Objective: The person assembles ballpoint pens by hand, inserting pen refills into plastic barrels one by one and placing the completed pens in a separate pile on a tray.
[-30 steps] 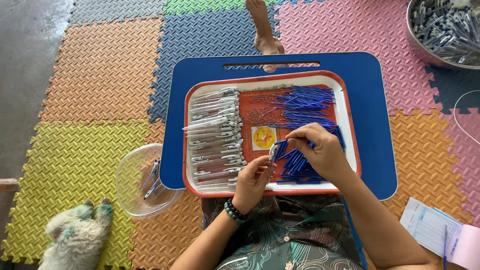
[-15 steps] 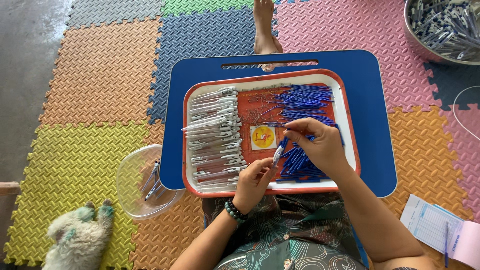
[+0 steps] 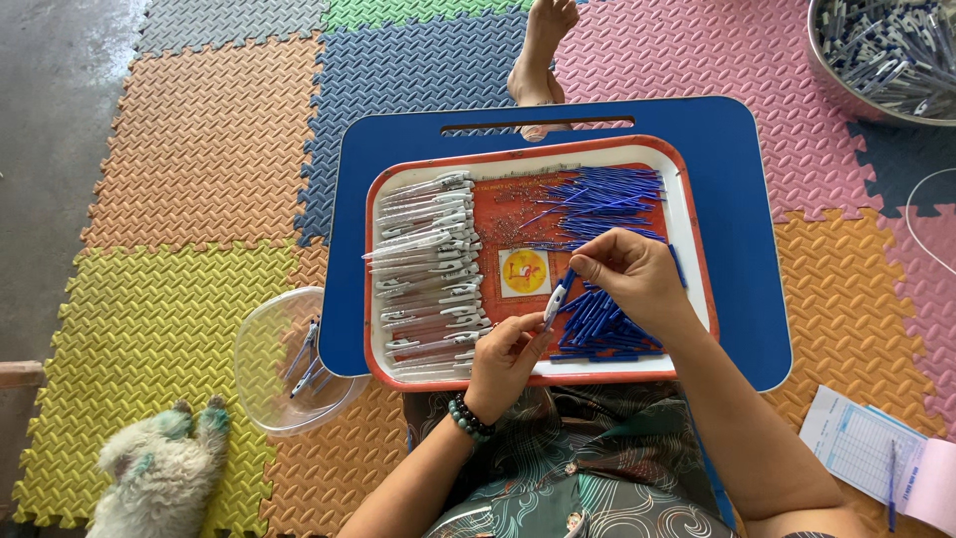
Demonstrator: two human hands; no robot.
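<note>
Pen barrel: a white barrel (image 3: 551, 307) with a blue tip, held over the middle of the red tray (image 3: 687, 214) — its long axis runs slantwise, lower end toward the left hand, upper blue end toward the right.
Left hand: the left hand (image 3: 506, 351) is closed on the barrel's lower end, thumb and fingers pinched round it, just above the tray's near rim.
Right hand: the right hand (image 3: 629, 271) is curled, fingertips pinched at the barrel's blue tip; what it grips there is too small to tell — perhaps a blue refill.
Which is nearer: both hands meet on the barrel, the right up and to the right of it, the left below.
Blue refills: one loose heap (image 3: 600, 329) lies under the right hand, a second heap (image 3: 602, 204) at the tray's far side.
White barrels: a row of barrels (image 3: 430, 269) fills the tray's left side, long axes across the tray.
Label on tray: a small square picture (image 3: 524, 272), yellow disc on white, at the tray's centre, just left of the barrel.
Lap table: a blue board (image 3: 742, 249) bears the tray.
Clear bowl: a plastic bowl (image 3: 269, 379) at the board's left corner holds a few finished pens.
Metal basin: far right, a steel basin (image 3: 827, 75) full of pens.
Paper: a printed form (image 3: 864, 448) with a pen on it, near right.
</note>
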